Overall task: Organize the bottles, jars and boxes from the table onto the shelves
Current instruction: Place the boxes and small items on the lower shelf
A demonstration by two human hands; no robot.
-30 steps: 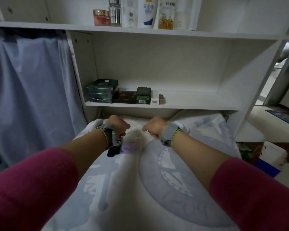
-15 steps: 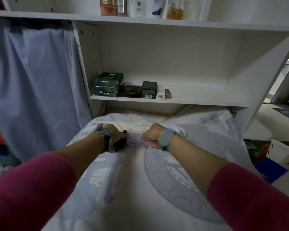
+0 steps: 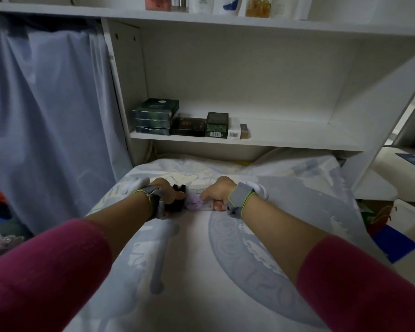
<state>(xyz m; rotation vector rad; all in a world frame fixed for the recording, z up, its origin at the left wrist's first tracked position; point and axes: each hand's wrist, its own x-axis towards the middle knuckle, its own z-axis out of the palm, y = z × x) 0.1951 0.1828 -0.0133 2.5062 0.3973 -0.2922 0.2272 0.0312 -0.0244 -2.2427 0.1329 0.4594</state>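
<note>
Both hands are at the far end of the table (image 3: 201, 259), close together but not touching. The left hand (image 3: 167, 194) has its fingers curled round a dark thing (image 3: 177, 205) (what it is I cannot tell, it is mostly covered). The right hand (image 3: 217, 191) pinches the right end of a pale box (image 3: 199, 203) with lilac print, the thumb under it and the fingers over it. The box lies flat on the cloth between the two hands, and its left end is against the dark thing. I judge that a long flat box is held at the end so that it can be lifted level and slid into the shelf end first; whether the left hand also steadies it, the view does not show.

The lower shelf (image 3: 297, 140) is directly behind the hands. On its left part there is a stack of green boxes (image 3: 155, 116), then a dark box (image 3: 188, 127), a small green box (image 3: 216, 125), a white box (image 3: 234, 134) and a little brown one (image 3: 244, 134), all in a row near the front edge. The boxes go together there, so the pale box probably belongs on the bare right part.

The upper shelf (image 3: 249, 23) carries a pink jar (image 3: 157, 2) and bottles, cut by the top of the frame. A blue curtain (image 3: 46, 116) hangs at the left. Nothing stands between the hands and the lower shelf; only its front edge has to be cleared, and the brown box could be pushed if the pale one goes in too far left.
</note>
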